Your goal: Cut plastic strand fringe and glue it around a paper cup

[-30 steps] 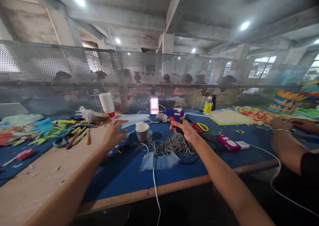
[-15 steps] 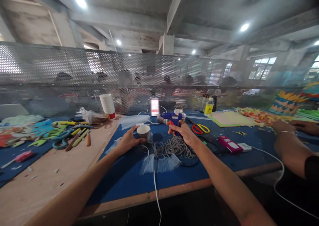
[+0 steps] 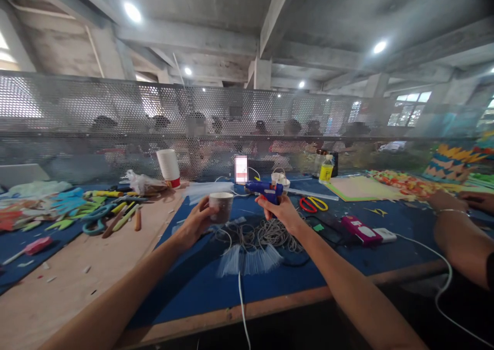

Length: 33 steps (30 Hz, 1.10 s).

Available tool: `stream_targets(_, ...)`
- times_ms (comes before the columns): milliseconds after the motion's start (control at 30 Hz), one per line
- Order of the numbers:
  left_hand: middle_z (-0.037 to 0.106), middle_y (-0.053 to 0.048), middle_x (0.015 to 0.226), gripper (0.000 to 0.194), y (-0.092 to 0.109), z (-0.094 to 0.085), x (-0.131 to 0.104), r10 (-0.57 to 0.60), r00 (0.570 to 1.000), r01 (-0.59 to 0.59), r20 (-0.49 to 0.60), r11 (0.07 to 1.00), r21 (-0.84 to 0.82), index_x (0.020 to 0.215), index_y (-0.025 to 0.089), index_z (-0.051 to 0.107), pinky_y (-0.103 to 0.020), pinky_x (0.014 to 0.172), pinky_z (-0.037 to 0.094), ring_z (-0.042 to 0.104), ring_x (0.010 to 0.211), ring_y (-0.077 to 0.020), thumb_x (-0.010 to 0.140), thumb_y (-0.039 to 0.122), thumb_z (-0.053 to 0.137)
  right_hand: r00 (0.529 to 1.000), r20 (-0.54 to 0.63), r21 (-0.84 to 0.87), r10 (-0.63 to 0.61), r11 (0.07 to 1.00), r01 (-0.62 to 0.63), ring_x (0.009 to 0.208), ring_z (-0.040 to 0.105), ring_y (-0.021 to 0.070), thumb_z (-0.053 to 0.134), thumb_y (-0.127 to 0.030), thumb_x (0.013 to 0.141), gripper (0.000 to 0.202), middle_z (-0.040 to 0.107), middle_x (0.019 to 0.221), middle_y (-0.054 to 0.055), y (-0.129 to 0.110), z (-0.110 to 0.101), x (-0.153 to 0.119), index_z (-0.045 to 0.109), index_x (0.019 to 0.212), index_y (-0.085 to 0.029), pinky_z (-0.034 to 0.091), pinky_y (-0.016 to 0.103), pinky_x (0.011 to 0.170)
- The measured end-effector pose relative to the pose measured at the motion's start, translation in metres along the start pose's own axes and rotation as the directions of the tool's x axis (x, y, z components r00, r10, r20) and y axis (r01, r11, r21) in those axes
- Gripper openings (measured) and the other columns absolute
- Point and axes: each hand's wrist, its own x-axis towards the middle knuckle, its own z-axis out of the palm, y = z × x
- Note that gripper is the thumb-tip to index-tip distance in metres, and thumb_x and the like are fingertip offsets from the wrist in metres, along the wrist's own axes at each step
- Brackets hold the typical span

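A small grey-white cup [image 3: 221, 209] is upright in my left hand [image 3: 196, 222], whose fingers wrap its left side. My right hand [image 3: 281, 210] grips a blue glue gun [image 3: 266, 188] by its handle, with the nozzle pointing left, above and to the right of the cup. Below the hands, a tangle of grey cord [image 3: 276, 232] lies on the blue mat [image 3: 193, 283]. A fan of clear plastic sticks [image 3: 250, 261] is in front of the cord.
Left are a stack of paper cups [image 3: 169, 167], blue-handled scissors [image 3: 96, 220] and tools. Right lie red-yellow scissors [image 3: 314, 204], a yellow-labelled bottle [image 3: 326, 170], a magenta box [image 3: 360, 230] and another person's arm [image 3: 455, 231]. A white cable [image 3: 242, 303] crosses the front edge.
The cup is now seen more from its side, raised and tilted upright by my left hand. The glue gun has shifted slightly within the view. The whole view has moved a little.
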Motion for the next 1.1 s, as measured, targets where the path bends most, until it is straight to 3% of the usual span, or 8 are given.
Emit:
stream_targets(100,0.070,-0.011,0.119,0.044,-0.003,0.000,0.000,-0.142,0.986,0.156,0.092,0.974,-0.166,0.124,0.020,0.063,-0.047,0.097,0.053,0.066,0.112,-0.0292,0.084,0.039,0.067,0.999,0.027,-0.020,-0.027,0.999,0.027,0.045,0.051,0.0109,0.072,-0.047,0.084,0.031,0.058,0.049,-0.003,0.002,0.002,-0.001,0.072,0.091,-0.017,0.039,0.025,0.051)
stream_targets(200,0.072,-0.013,0.115,0.041,-0.004,-0.001,0.000,-0.205,0.975,0.220,0.086,0.945,-0.241,0.119,0.017,0.067,-0.047,0.099,0.052,0.066,0.111,-0.0294,0.085,0.039,0.066,0.999,0.035,-0.038,-0.024,0.999,0.026,0.046,0.053,0.0114,0.071,-0.048,0.085,0.032,0.060,0.051,-0.002,0.005,0.002,0.000,0.072,0.090,-0.016,0.039,0.025,0.050)
stream_targets(333,0.072,-0.012,0.113,0.039,-0.006,-0.003,0.001,-0.174,0.983,0.182,0.060,0.965,-0.188,0.115,0.018,0.069,-0.042,0.097,0.053,0.067,0.108,-0.0275,0.081,0.034,0.074,0.999,0.048,-0.069,-0.015,0.997,0.018,0.047,0.052,0.0116,0.068,-0.050,0.086,0.034,0.061,0.052,-0.001,0.007,0.001,0.000,0.072,0.090,-0.016,0.038,0.025,0.050)
stream_targets(467,0.070,-0.012,0.115,0.052,-0.007,-0.002,0.000,-0.107,0.993,0.111,0.050,0.990,-0.088,0.118,0.018,0.067,-0.043,0.094,0.053,0.067,0.102,-0.0280,0.070,0.027,0.084,0.998,0.069,-0.094,-0.013,0.995,0.019,0.048,0.051,0.0117,0.068,-0.050,0.087,0.033,0.062,0.054,-0.001,0.005,0.002,-0.002,0.071,0.091,-0.017,0.037,0.025,0.051)
stream_targets(700,0.065,-0.010,0.129,0.063,-0.001,-0.001,-0.001,0.042,0.995,-0.043,0.093,0.999,0.008,0.131,0.022,0.060,-0.045,0.103,0.045,0.060,0.117,-0.0304,0.072,0.030,0.080,0.998,0.054,-0.203,-0.033,0.978,0.043,0.058,0.057,0.0150,0.066,-0.051,0.088,0.032,0.065,0.059,-0.001,0.001,0.008,-0.009,0.070,0.082,-0.020,0.045,0.029,0.062)
stream_targets(800,0.066,-0.009,0.129,0.063,0.000,0.001,-0.003,0.053,0.991,-0.061,0.124,0.996,0.067,0.132,0.023,0.061,-0.046,0.104,0.044,0.060,0.119,-0.0315,0.072,0.034,0.078,0.996,0.051,-0.273,-0.079,0.958,0.090,0.066,0.063,0.0188,0.067,-0.052,0.087,0.033,0.067,0.064,0.001,0.004,0.009,-0.012,0.070,0.077,-0.022,0.049,0.032,0.070)
stream_targets(1000,0.067,-0.014,0.126,0.066,-0.001,0.004,-0.007,0.019,0.971,-0.041,0.236,0.995,0.086,0.135,0.023,0.061,-0.049,0.099,0.046,0.062,0.114,-0.0340,0.073,0.039,0.076,0.980,0.092,-0.353,-0.175,0.915,0.196,0.067,0.061,0.0187,0.069,-0.050,0.086,0.027,0.067,0.072,0.001,0.004,0.009,-0.015,0.067,0.085,-0.023,0.048,0.030,0.063)
stream_targets(1100,0.068,-0.013,0.124,0.062,-0.003,0.002,-0.006,0.003,0.971,-0.023,0.238,0.996,0.082,0.132,0.024,0.063,-0.047,0.095,0.048,0.062,0.110,-0.0331,0.074,0.039,0.076,0.960,0.116,-0.412,-0.255,0.867,0.280,0.071,0.059,0.0174,0.066,-0.046,0.089,0.025,0.064,0.076,0.001,0.001,0.009,-0.016,0.065,0.085,-0.022,0.045,0.028,0.065)
